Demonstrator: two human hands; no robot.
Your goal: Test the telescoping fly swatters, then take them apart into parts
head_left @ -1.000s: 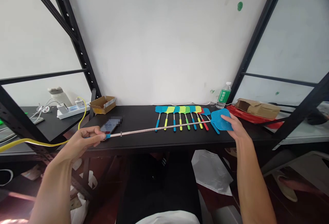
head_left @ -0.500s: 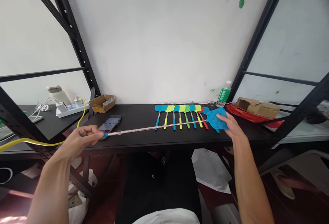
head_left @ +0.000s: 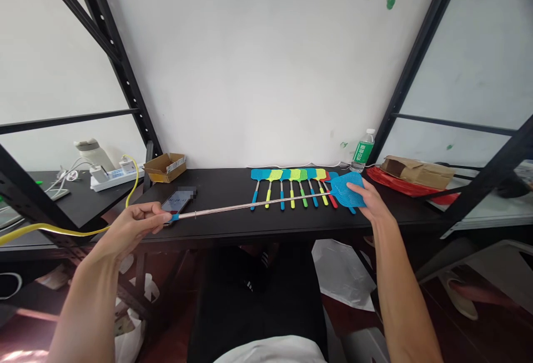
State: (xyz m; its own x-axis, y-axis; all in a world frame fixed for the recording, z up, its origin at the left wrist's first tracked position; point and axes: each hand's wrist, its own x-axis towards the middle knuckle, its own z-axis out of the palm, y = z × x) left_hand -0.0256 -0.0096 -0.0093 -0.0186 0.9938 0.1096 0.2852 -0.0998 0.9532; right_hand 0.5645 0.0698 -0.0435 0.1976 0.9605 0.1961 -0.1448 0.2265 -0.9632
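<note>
Two hands hold a long fly swatter [head_left: 250,208] above the black shelf [head_left: 291,230] — left hand [head_left: 131,227] pinching its blue grip [head_left: 175,217], right hand [head_left: 370,203] spread on its blue mesh head [head_left: 346,190]; a slipped grip could knock the neighbouring swatters [head_left: 287,182].

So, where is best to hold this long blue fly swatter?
Take the blue fly swatter by its blue grip at the handle's end, coming from the near side of the desk, as your left hand does. That grip is thicker than the thin metal shaft and lies nearest you, far from the mesh head.
</note>
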